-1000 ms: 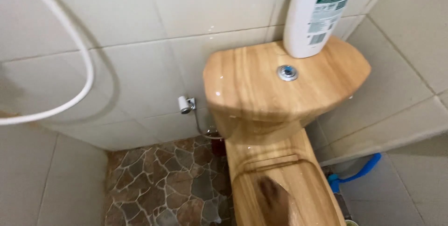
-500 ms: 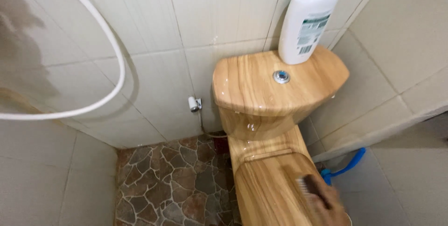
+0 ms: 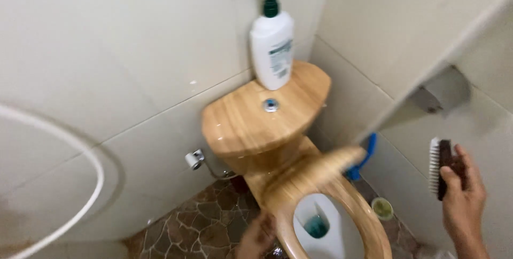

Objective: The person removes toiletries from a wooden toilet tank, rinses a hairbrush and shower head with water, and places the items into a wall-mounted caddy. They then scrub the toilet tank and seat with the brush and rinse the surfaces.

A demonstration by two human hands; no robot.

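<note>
Toilet lid half raised, brush held ready.

The left hand (image 3: 259,236), at seven o'clock and blurred so its grip cannot be told, lifts the wooden lid (image 3: 315,168). The right hand (image 3: 464,197), at four o'clock, has fingers clamped on a scrub brush (image 3: 439,167). The bowl (image 3: 325,227) looks unscrubbed, with blue liquid inside.

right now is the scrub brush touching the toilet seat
Apart. The head view shows the scrub brush held up in the right hand, off to the side of the toilet seat, with wall between them.

The right hand (image 3: 464,192) is raised with its fingers curled closed; the left hand (image 3: 258,236) is low and blurred.
</note>
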